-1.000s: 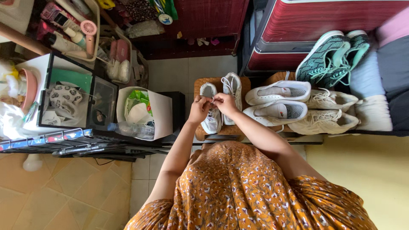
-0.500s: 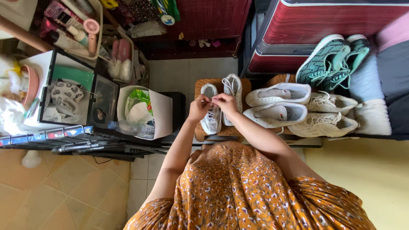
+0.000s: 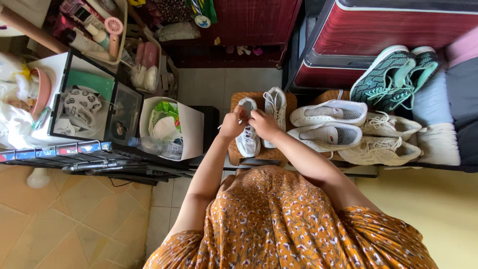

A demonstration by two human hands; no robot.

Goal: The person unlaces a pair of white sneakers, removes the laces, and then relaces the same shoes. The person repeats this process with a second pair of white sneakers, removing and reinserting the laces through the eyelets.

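- The left hand [image 3: 233,124] and right hand [image 3: 264,124] meet above the small grey-white lace-up sneaker [image 3: 247,142], which lies on the low woven wooden stool [image 3: 235,99].
- Its matching white sneaker [image 3: 275,107] lies just right of it on the same stool.
- Right of the stool lie two white low-top trainers [image 3: 326,124], then two cream trainers [image 3: 383,137].
- Behind these rests a pair of teal knit running shoes [image 3: 393,72].
- Left of the stool stands an open white paper bag [image 3: 191,132], with a clear plastic bottle [image 3: 152,146] beside it.

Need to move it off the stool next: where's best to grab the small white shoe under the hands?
Probably by the heel collar of the small white shoe, coming from above on the person's side: its opening faces up, while both hands and the laces cover its middle.
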